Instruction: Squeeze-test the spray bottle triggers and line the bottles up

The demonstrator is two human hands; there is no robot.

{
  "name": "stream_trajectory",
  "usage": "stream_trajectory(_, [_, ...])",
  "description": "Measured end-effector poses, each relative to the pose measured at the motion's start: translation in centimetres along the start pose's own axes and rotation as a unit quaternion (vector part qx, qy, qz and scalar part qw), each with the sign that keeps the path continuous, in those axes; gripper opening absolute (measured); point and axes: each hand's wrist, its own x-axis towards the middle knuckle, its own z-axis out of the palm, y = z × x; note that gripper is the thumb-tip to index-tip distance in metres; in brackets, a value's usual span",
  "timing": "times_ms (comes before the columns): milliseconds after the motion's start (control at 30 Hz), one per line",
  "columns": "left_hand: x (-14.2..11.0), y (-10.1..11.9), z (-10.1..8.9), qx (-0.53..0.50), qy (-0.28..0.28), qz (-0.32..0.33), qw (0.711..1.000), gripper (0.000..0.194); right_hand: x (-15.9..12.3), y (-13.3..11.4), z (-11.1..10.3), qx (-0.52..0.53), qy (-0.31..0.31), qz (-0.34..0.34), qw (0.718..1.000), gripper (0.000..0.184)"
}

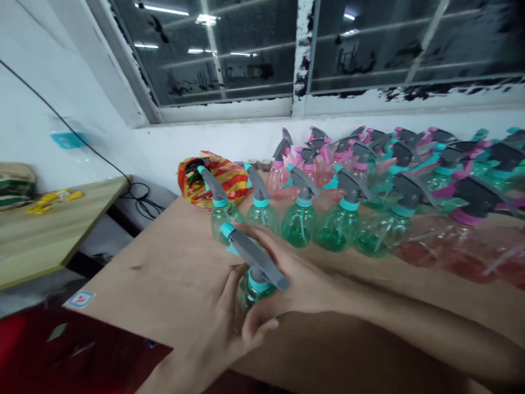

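Note:
Both hands are around one green spray bottle (258, 284) with a grey trigger head and teal nozzle, near the front of the brown table. My left hand (227, 328) wraps the bottle's left side. My right hand (293, 273) curls round its right side and behind it, with the thumb across the front of the body. The bottle's base is hidden by my fingers. Just beyond stands a row of like green spray bottles (299, 221), partly filled with green liquid.
Pink spray bottles (447, 246) and more green ones crowd the table's right side and back. A red and yellow bag (233, 180) lies behind the row. At left, a second table (61, 230) holds yellow pieces (47, 201); black cable (141, 200) hangs between tables.

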Motion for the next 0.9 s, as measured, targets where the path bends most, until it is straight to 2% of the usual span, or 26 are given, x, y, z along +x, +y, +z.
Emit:
stream_trajectory(33, [-0.5, -0.9, -0.6, 0.005, -0.008, -0.005, 1.0, 0.072, 0.4, 0.1, 0.0, -0.003, -0.016, 0.001, 1.0, 0.101])
stream_trajectory(100, [-1.2, -2.6, -1.7, 0.027, 0.011, -0.029, 0.999, 0.069, 1.1, 0.4, 0.2, 0.011, -0.001, 0.022, 1.0, 0.09])
stream_trajectory(167, [-1.6, -4.3, -2.9, 0.025, 0.032, -0.055, 0.998, 0.066, 2.0, 0.6, 0.7, 0.032, 0.058, 0.062, 0.996, 0.067])
stream_trajectory(233, [-1.6, -5.9, -3.8, 0.017, 0.044, -0.078, 0.996, 0.061, 3.0, 0.9, 1.4, 0.025, 0.116, 0.104, 0.987, 0.058])
stream_trajectory(333, [-1.2, -8.5, -4.6, 0.008, 0.094, -0.09, 0.991, 0.057, 4.4, 1.4, 2.1, -0.048, 0.16, 0.126, 0.978, 0.061])
stream_trajectory(433, [-0.4, -10.5, -5.1, -0.037, 0.133, -0.099, 0.985, 0.056, 5.7, 1.8, 2.5, -0.124, 0.168, 0.145, 0.967, 0.067])
stream_trajectory(600, [1.5, -11.7, -6.4, -0.075, 0.135, -0.114, 0.981, 0.054, 7.9, 2.7, 2.9, -0.171, 0.166, 0.172, 0.956, 0.072])
stream_trajectory(900, [4.4, -12.9, -7.0, -0.093, 0.116, -0.124, 0.981, 0.059, 10.5, 4.5, 3.8, -0.215, 0.191, 0.158, 0.945, 0.061])
